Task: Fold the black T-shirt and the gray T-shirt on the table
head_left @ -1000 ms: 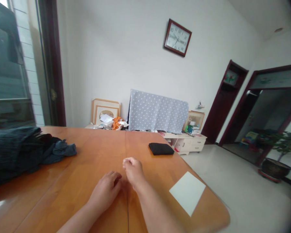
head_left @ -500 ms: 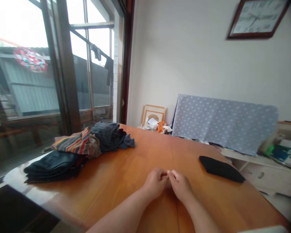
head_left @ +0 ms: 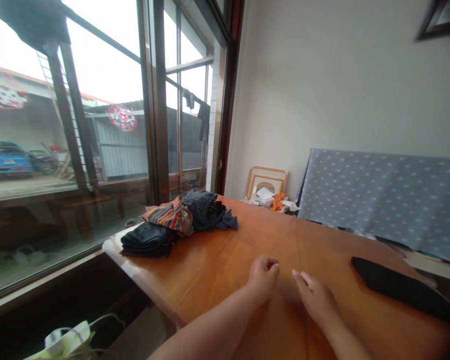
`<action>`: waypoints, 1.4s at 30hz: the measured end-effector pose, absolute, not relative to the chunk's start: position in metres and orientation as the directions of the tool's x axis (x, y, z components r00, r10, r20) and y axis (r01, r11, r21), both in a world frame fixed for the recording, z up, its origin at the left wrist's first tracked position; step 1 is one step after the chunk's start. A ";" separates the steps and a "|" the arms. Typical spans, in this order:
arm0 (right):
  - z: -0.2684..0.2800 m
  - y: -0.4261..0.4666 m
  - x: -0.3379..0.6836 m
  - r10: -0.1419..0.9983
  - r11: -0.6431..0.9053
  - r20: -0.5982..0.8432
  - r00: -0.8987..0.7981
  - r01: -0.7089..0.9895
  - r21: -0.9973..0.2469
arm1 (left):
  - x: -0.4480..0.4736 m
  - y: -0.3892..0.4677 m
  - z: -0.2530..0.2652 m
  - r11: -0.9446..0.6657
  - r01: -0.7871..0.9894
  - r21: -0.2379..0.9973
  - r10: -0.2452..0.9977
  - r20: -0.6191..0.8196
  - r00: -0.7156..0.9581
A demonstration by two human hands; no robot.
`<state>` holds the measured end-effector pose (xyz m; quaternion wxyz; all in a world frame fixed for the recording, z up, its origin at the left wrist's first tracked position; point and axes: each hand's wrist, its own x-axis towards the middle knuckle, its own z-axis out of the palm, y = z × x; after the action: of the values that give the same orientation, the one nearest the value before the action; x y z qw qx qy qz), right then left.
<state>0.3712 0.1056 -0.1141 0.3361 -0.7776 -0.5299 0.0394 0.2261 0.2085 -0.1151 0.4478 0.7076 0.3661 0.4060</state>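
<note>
on wooden table [head_left: 225, 250] by window [head_left: 97, 125]: clothes pile [head_left: 176, 225], seemingly unfolded.

Daylight enters from the large window [head_left: 97, 130] on the left — the sky beyond is blown out to near white, with no detail held. The wooden table [head_left: 225, 260] carries a soft sheen along its near-left edge; shadows under both hands are faint and diffuse. The room interior is moderately bright, evenly lit. Slight softness throughout — the dark cloth [head_left: 401, 287] at right is smeared. Straight window frames bow toward the edges; the bottom-right corner darkens.
</note>
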 end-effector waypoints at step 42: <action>-0.124 0.108 0.372 0.827 -0.203 0.319 0.463 0.775 -0.599 | -0.017 0.327 -0.044 -0.117 0.979 0.165 0.939 0.341 0.055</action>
<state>0.3716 0.1080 -0.1244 0.3622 -0.7749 -0.5168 0.0360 -0.0175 0.3269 -0.0442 -0.0552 0.7241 0.6622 0.1847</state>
